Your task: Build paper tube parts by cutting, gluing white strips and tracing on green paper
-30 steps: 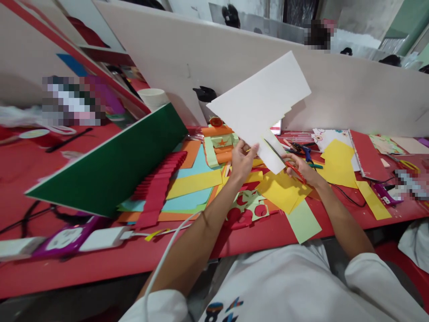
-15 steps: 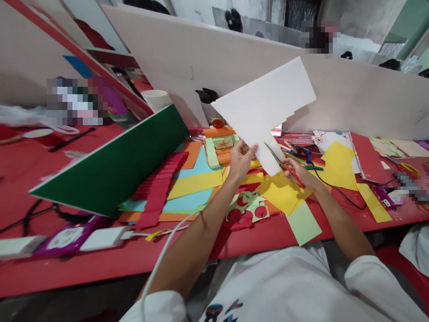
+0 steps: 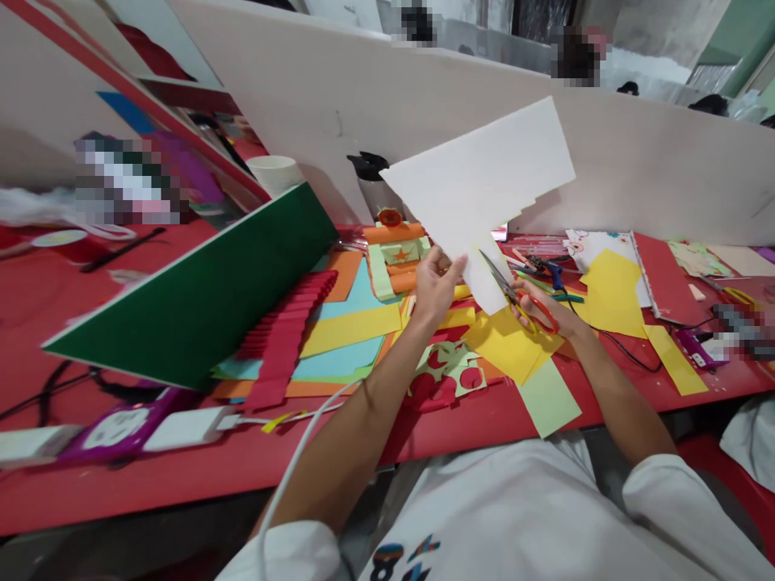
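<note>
A large white sheet of paper (image 3: 484,173) with a stepped lower edge is raised above the table. My left hand (image 3: 437,282) pinches its lower left edge, thumb on top. In my right hand (image 3: 538,307) are scissors (image 3: 505,288) with red and yellow handles, fingers through the loops. Their blades lie at a narrow strip along the sheet's lower right part and point up and left. Yellow paper (image 3: 514,343) and a pale green sheet (image 3: 550,399) lie below my hands. Green scraps with red circles (image 3: 448,375) are beside my left forearm.
A dark green board (image 3: 199,290) leans at the left, near pleated red paper (image 3: 284,339). Behind stand a white partition (image 3: 635,161) and a black-topped bottle (image 3: 369,181). A blue glue gun (image 3: 555,277) with its cord lies right. A white cable (image 3: 303,444) crosses my left arm.
The scissors' handles have spread apart and the yellow loop now shows. The white sheet stays in my left hand, nearly in the same place. The view has shifted slightly.
</note>
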